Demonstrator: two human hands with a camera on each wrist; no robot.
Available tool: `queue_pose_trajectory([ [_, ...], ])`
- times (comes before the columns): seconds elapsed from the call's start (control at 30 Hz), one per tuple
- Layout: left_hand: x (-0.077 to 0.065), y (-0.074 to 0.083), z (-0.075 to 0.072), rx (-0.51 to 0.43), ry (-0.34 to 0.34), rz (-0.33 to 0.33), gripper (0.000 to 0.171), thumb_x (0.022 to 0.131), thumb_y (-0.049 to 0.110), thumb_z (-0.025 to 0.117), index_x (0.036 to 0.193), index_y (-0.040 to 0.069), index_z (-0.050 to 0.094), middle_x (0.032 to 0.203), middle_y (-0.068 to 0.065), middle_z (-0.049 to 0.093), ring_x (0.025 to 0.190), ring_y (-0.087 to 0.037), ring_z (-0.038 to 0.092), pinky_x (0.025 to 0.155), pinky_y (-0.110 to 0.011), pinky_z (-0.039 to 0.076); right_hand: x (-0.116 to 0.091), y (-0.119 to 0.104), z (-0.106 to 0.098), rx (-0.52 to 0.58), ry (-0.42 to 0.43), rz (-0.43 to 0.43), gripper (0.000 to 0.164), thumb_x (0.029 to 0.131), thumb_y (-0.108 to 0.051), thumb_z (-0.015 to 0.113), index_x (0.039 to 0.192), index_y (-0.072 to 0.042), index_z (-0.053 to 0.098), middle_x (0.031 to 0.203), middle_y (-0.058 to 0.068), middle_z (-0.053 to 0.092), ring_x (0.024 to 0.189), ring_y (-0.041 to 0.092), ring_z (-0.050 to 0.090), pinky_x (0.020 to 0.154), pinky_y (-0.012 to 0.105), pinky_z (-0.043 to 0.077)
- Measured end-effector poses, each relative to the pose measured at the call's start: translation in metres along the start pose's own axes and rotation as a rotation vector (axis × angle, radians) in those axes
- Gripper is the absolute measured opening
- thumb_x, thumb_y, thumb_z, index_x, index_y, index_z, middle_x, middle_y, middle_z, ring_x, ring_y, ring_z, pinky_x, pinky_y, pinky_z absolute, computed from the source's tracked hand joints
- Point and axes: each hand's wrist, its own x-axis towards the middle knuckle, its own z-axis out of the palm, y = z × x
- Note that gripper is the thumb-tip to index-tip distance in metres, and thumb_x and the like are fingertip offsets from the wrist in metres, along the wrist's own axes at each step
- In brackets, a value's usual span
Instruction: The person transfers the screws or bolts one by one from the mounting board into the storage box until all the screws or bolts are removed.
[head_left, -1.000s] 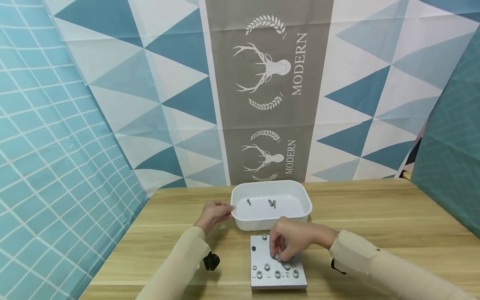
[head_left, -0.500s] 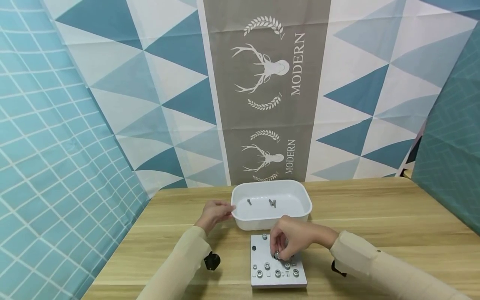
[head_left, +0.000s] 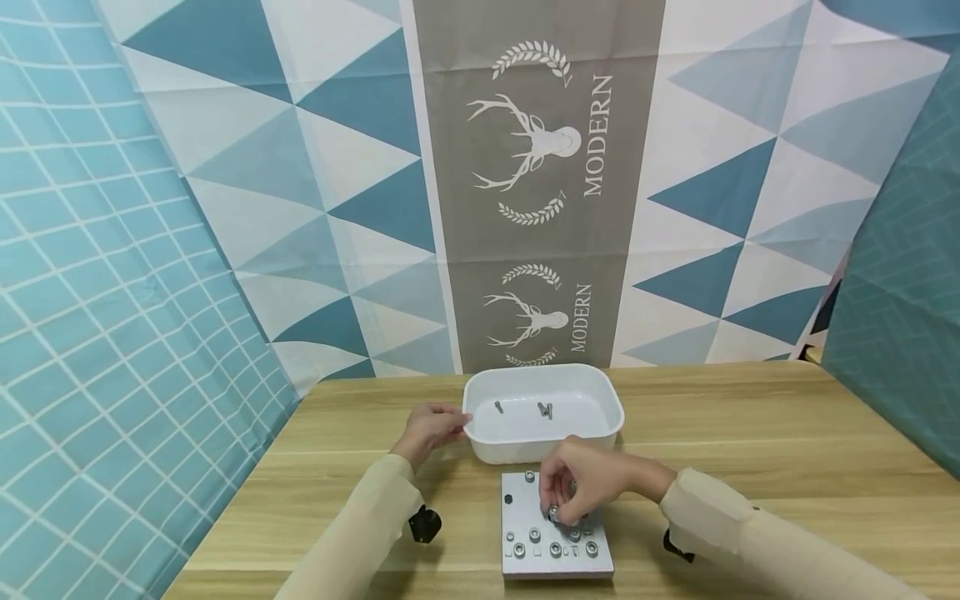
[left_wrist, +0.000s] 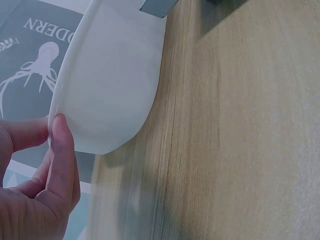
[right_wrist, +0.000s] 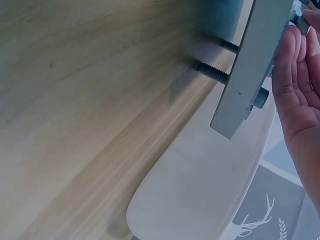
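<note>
A silver metal plate [head_left: 557,566] holds several socket-head bolts, and threaded ends stick out below it in the right wrist view. Over its middle my right hand [head_left: 581,479] pinches a bolt [right_wrist: 301,24] by the head between thumb and fingers; part of the bolt is hidden by the fingertips. Behind the plate stands a white tray [head_left: 540,452]. My left hand [head_left: 431,429] pinches the tray's left rim between thumb and fingers, seen closely in the left wrist view, where the tray wall [left_wrist: 110,75] slopes down to the table.
Loose bolts lie in the tray, one small bolt [head_left: 498,407] at left and a little cluster [head_left: 545,410] near the middle. The wooden table [head_left: 750,433] runs back to a patterned cloth [head_left: 540,208]. A teal cloth [head_left: 892,317] hangs at the right.
The head view has shifted very slightly. Both hands keep their places, the right on the bolt over the plate and the left on the tray rim; only tiny finger motion shows.
</note>
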Motion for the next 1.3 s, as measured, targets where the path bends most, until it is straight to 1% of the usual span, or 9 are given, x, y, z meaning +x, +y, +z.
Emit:
queue_pose_trajectory([
  [0.17, 0.0003, -0.0017, 0.0005, 0.002, -0.005, 0.001, 0.029, 0.088, 0.009, 0.072, 0.110, -0.009, 0.064, 0.089, -0.011, 0.065, 0.063, -0.008, 0.062, 0.063, -0.018, 0.060, -0.0009, 0.0007, 0.0020, 0.020, 0.009, 0.002, 0.012, 0.073, -0.002, 0.072, 0.084, -0.006, 0.072, 0.075, 0.007, 0.071, 0.063, -0.010, 0.054, 0.059, 0.016, 0.057],
  [0.27, 0.0016, -0.0029, -0.0003, 0.001, -0.005, 0.004, 0.029, 0.088, 0.009, 0.072, 0.110, -0.009, 0.064, 0.089, -0.011, 0.065, 0.063, -0.008, 0.062, 0.063, -0.019, 0.060, -0.0010, 0.0012, 0.0028, 0.022, 0.015, -0.003, 0.012, 0.073, -0.001, 0.071, 0.084, -0.006, 0.071, 0.076, 0.004, 0.071, 0.063, -0.010, 0.053, 0.058, 0.016, 0.056],
  [0.37, 0.0013, -0.0025, -0.0004, -0.001, -0.003, 0.001, 0.029, 0.088, 0.009, 0.072, 0.110, -0.008, 0.064, 0.091, -0.012, 0.066, 0.064, -0.008, 0.063, 0.065, -0.019, 0.060, -0.0014, 0.0018, 0.0034, 0.029, 0.019, -0.010, 0.012, 0.073, -0.001, 0.071, 0.083, -0.006, 0.071, 0.076, 0.004, 0.071, 0.062, -0.010, 0.053, 0.057, 0.016, 0.056],
  [0.6, -0.0011, -0.0022, -0.0021, -0.014, -0.018, 0.015, 0.027, 0.086, 0.008, 0.074, 0.104, -0.009, 0.065, 0.088, -0.014, 0.067, 0.063, -0.009, 0.064, 0.064, -0.019, 0.061, -0.0030, 0.0019, 0.0042, 0.063, 0.013, -0.021, 0.010, 0.076, -0.001, 0.071, 0.085, -0.003, 0.070, 0.079, 0.012, 0.071, 0.064, -0.010, 0.053, 0.058, 0.015, 0.056],
  [0.73, -0.0003, -0.0017, -0.0007, -0.004, -0.003, -0.001, 0.028, 0.087, 0.010, 0.073, 0.107, -0.008, 0.065, 0.093, -0.015, 0.067, 0.065, -0.009, 0.064, 0.067, -0.020, 0.061, -0.0030, 0.0020, 0.0042, 0.074, 0.016, -0.042, 0.009, 0.077, -0.002, 0.071, 0.086, -0.001, 0.070, 0.080, 0.014, 0.071, 0.065, -0.010, 0.053, 0.059, 0.015, 0.056],
  [0.87, 0.0010, -0.0016, 0.0001, 0.006, 0.000, -0.001, 0.029, 0.088, 0.010, 0.072, 0.110, -0.008, 0.065, 0.093, -0.014, 0.067, 0.066, -0.009, 0.063, 0.066, -0.020, 0.061, -0.0033, 0.0033, 0.0040, 0.093, 0.017, -0.055, 0.010, 0.077, 0.000, 0.069, 0.087, 0.000, 0.070, 0.082, 0.016, 0.071, 0.066, -0.010, 0.054, 0.060, 0.016, 0.057],
  [1.0, 0.0009, -0.0017, -0.0002, -0.002, -0.004, 0.002, 0.029, 0.088, 0.009, 0.072, 0.110, -0.009, 0.065, 0.090, -0.012, 0.065, 0.066, -0.009, 0.063, 0.065, -0.020, 0.061, -0.0042, 0.0051, 0.0038, 0.106, 0.018, -0.050, 0.010, 0.077, 0.001, 0.069, 0.087, 0.001, 0.069, 0.084, 0.017, 0.071, 0.067, -0.010, 0.055, 0.061, 0.015, 0.057],
  [1.2, 0.0027, -0.0036, -0.0006, 0.001, 0.001, 0.005, 0.028, 0.088, 0.009, 0.072, 0.110, -0.009, 0.065, 0.092, -0.014, 0.066, 0.066, -0.010, 0.064, 0.066, -0.021, 0.062, -0.0048, 0.0062, 0.0026, 0.107, 0.020, -0.058, 0.011, 0.077, 0.002, 0.068, 0.088, 0.001, 0.069, 0.085, 0.017, 0.071, 0.068, -0.010, 0.056, 0.062, 0.017, 0.059],
  [1.3, 0.0026, -0.0032, -0.0004, 0.015, 0.005, -0.002, 0.028, 0.088, 0.010, 0.072, 0.110, -0.008, 0.065, 0.091, -0.012, 0.066, 0.064, -0.009, 0.063, 0.065, -0.020, 0.061, -0.0049, 0.0052, 0.0011, 0.121, 0.019, -0.064, 0.010, 0.077, 0.002, 0.069, 0.087, 0.001, 0.069, 0.084, 0.017, 0.072, 0.069, -0.009, 0.056, 0.062, 0.018, 0.059],
])
